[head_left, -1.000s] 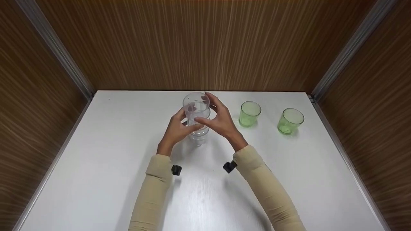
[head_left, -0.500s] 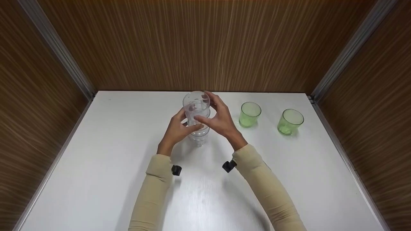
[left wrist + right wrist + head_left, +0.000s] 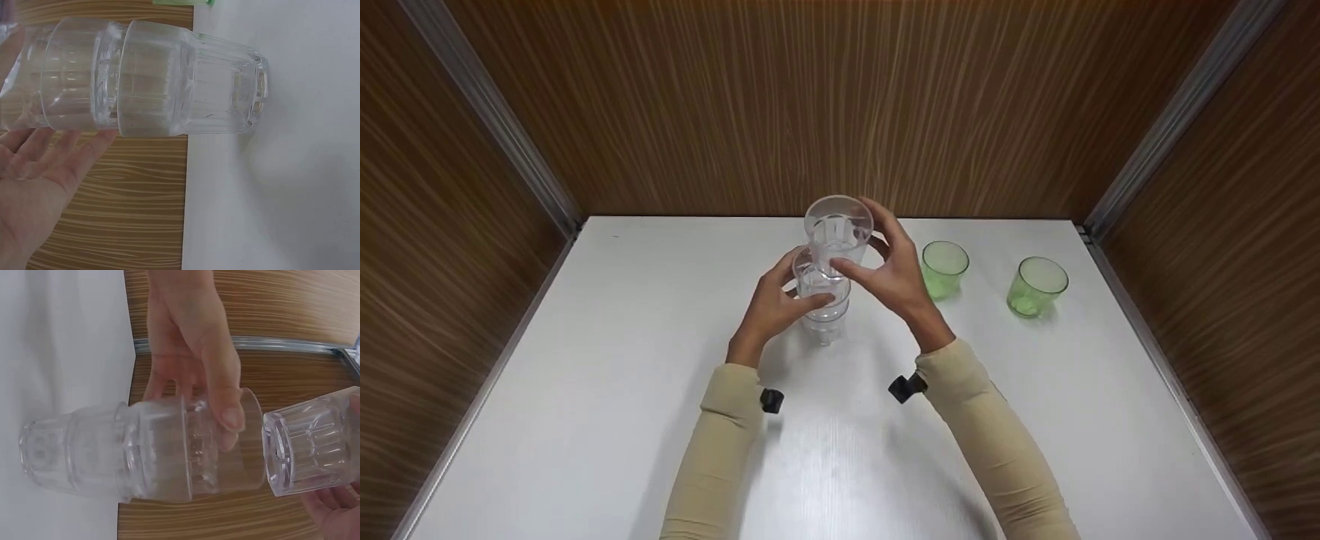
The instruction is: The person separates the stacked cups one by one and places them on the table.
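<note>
A stack of clear ribbed cups [image 3: 824, 309] stands on the white table [image 3: 585, 390] near its middle. My left hand [image 3: 795, 289] grips the stack's upper part, thumb in front and fingers behind. In the right wrist view the same fingers [image 3: 222, 402] wrap the stack [image 3: 135, 458]. My right hand [image 3: 874, 251] holds one clear cup [image 3: 838, 225] just above the stack's mouth, lifted free of it. This lifted cup [image 3: 315, 441] shows apart from the stack, with my right fingertips [image 3: 332, 512] below it. The left wrist view shows the stack [image 3: 169, 84] and my palm [image 3: 34, 191].
Two green cups [image 3: 943, 266] [image 3: 1036, 285] stand upright at the back right of the table. Wood-grain walls [image 3: 840, 112] close in the back and both sides, with metal strips in the corners. Black wrist cameras sit at both cuffs.
My right hand has lifted the top clear cup up and slightly right, out of the stack. My left hand has stayed on the stack. The green cups have not moved.
</note>
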